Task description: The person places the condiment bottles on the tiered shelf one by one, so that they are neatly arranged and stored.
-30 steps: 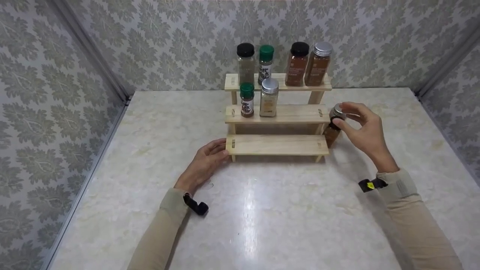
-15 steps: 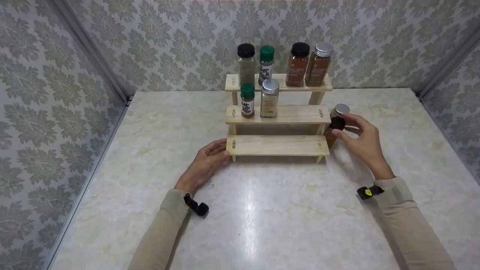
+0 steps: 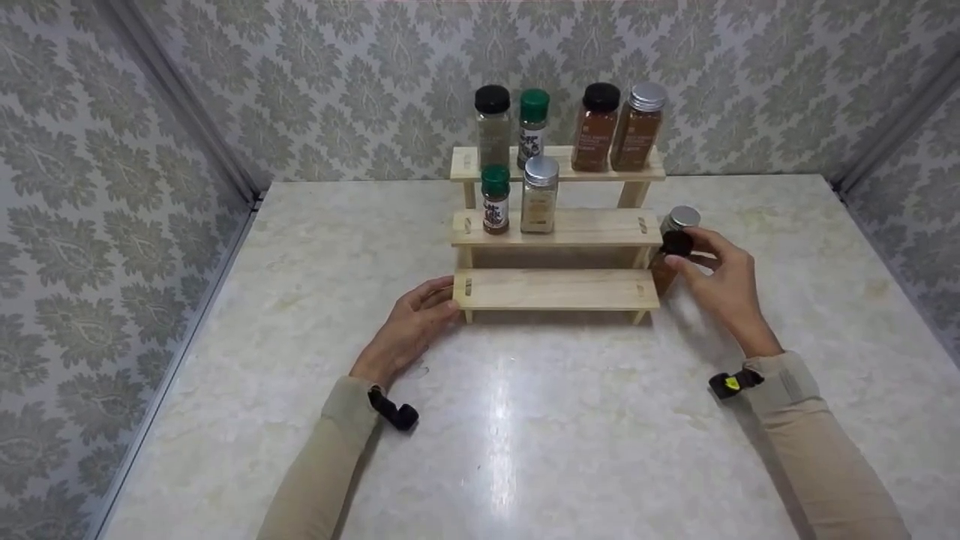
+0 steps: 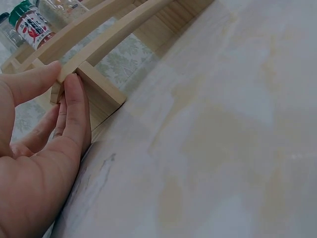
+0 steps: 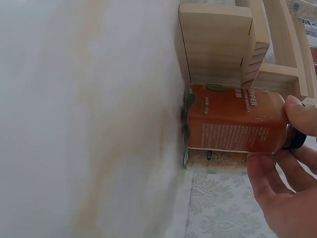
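A three-tier wooden spice rack (image 3: 555, 291) stands on the table. My left hand (image 3: 409, 322) pinches the left end of its lowest shelf; the left wrist view has the thumb on top and fingers against the wooden leg (image 4: 101, 84). At the rack's right side, my right hand (image 3: 724, 283) holds a black-lidded pepper jar (image 3: 663, 276) near its neck, between thumb and fingers. In the right wrist view this jar (image 5: 233, 119) is filled with orange-red powder and its base is at the tabletop. A silver-lidded jar (image 3: 683, 217) stands right behind it, partly hidden.
The top shelf carries a black-lidded jar (image 3: 493, 131), a green-capped jar (image 3: 532, 127), and two reddish-brown jars (image 3: 595, 131). On the middle shelf are a small green-capped jar (image 3: 495, 201) and a silver-lidded jar (image 3: 538, 196). A patterned wall (image 3: 360, 97) closes the back.
My right hand has moved slightly down from beside the silver lid to the black-lidded pepper jar, whose lid has tipped a little toward the right. My left hand keeps its place on the rack.
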A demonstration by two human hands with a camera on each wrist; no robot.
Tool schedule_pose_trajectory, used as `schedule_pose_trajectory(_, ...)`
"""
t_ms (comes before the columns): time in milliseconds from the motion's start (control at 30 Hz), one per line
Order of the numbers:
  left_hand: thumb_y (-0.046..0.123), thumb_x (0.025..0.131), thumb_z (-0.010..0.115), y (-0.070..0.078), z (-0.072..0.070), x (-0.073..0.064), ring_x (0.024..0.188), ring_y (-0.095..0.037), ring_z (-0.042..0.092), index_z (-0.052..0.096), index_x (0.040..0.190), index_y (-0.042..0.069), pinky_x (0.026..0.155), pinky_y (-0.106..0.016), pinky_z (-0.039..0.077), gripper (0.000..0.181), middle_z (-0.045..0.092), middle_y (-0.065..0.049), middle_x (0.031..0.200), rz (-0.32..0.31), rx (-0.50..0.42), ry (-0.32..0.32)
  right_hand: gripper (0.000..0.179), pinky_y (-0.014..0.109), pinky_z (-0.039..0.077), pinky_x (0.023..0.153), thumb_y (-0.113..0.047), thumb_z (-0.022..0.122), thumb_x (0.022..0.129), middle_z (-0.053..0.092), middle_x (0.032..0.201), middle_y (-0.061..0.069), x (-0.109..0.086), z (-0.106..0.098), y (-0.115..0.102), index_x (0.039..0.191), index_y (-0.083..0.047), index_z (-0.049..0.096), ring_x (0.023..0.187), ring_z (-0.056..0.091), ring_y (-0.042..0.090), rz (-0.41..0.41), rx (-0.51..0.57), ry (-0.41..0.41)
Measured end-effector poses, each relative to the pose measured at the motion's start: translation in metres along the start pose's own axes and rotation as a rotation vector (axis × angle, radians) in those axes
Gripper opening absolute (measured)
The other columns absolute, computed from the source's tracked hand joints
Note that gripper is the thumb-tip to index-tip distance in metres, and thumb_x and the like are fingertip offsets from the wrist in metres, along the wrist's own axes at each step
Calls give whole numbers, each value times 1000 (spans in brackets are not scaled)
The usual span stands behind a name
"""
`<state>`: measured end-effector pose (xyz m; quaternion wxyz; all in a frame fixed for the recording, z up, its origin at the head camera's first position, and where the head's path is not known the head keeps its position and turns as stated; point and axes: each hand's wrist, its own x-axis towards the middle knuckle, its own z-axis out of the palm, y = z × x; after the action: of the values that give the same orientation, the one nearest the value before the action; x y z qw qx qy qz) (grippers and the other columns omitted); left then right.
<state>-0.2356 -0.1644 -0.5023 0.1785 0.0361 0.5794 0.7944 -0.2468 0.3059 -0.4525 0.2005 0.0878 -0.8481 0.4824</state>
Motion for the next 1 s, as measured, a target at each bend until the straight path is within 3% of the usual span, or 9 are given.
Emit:
schedule_pose_trajectory(267, 4, 106, 65, 0, -1, -1, 139, -27, 57, 43, 160, 4, 108, -30, 55, 59, 48, -21, 159, 0, 17, -12, 47, 11, 54, 96, -2, 77, 98, 67, 135, 24, 4, -6, -14, 143, 4, 64, 110, 62, -5, -20, 46, 54)
schedule_pose_trajectory(633, 3, 106, 64, 0, 0, -1, 142, -28, 54, 42, 160, 3, 112, -31, 53, 58, 46, -21, 160, -3, 17, -17, 50, 11, 52, 97, -3, 72, 102, 63, 137, 17, 8, -22, -34, 150, 1, 58, 117, 62, -3, -35, 66, 73)
schedule_pose_trajectory(1000, 4, 106, 65, 1, 0, 0, 140, -27, 57, 44, 160, 4, 108, -29, 55, 58, 48, -20, 160, 0, 27, -8, 47, 15, 54, 98, 3, 70, 101, 67, 134, 9, 22, -36, -53, 147, 1, 61, 120, 66, 1, -158, 78, 109)
